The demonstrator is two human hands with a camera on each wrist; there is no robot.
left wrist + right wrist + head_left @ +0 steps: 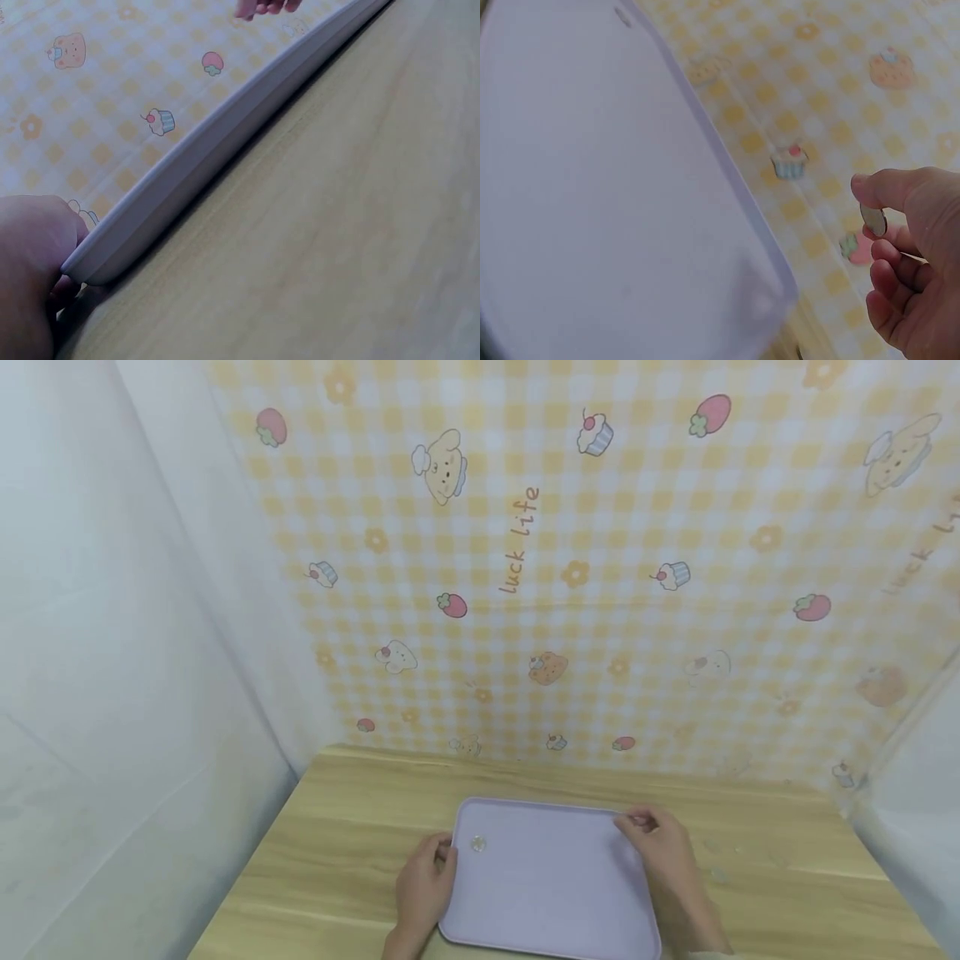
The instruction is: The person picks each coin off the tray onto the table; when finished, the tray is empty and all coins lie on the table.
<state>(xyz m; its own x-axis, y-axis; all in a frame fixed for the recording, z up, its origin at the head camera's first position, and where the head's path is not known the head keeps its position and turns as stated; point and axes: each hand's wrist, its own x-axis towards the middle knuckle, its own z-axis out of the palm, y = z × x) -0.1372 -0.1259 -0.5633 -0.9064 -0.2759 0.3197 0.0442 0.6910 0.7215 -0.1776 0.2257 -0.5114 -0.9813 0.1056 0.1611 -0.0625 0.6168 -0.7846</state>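
A lilac rectangular tray (555, 877) with a low raised rim lies on the wooden table. My left hand (426, 883) grips its left edge; in the left wrist view the thumb is at the rim and fingers show beneath it. Between thumb and fingertip, my right hand (922, 232) pinches a small silver coin (873, 219). In the head view this hand is over the tray's far right corner. One other coin (478, 843) lies flat on the tray, close to its far left corner.
Several small, pale round pieces (718, 875) lie on the table (795, 893) to the right of the tray. Behind the table hangs a yellow checked cloth (525, 693) with cartoon prints. White sheeting (112, 652) stands at the left side.
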